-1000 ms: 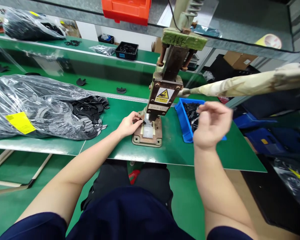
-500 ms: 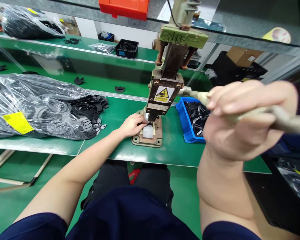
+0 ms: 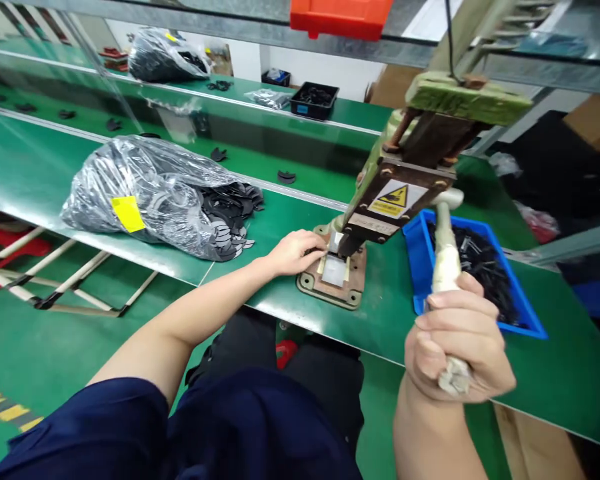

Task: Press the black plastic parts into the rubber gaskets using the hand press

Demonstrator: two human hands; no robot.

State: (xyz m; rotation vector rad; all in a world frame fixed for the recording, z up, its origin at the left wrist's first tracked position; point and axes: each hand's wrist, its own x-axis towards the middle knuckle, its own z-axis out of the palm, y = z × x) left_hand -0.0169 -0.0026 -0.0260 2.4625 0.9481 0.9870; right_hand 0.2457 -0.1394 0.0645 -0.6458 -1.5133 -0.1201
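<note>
A hand press (image 3: 401, 193) with a yellow warning label stands on the green table (image 3: 290, 220). My right hand (image 3: 457, 343) is wrapped around the press lever (image 3: 445, 253), which is taped in cloth and pulled down toward me. My left hand (image 3: 297, 252) rests at the left of the press base plate (image 3: 333, 283), fingertips holding a small dark part under the ram. A pale insert (image 3: 334, 271) lies on the base.
A clear plastic bag (image 3: 155, 193) spilling flat black parts lies left of the press. A blue bin (image 3: 473, 267) of black parts sits right of it. Behind are a conveyor with scattered parts, a black tray (image 3: 314, 100) and an orange bin (image 3: 340, 17) overhead.
My right hand rose from the blue bin, grasped the lever and pulled it down toward me. The view has swung left. My left hand stayed at the press base.
</note>
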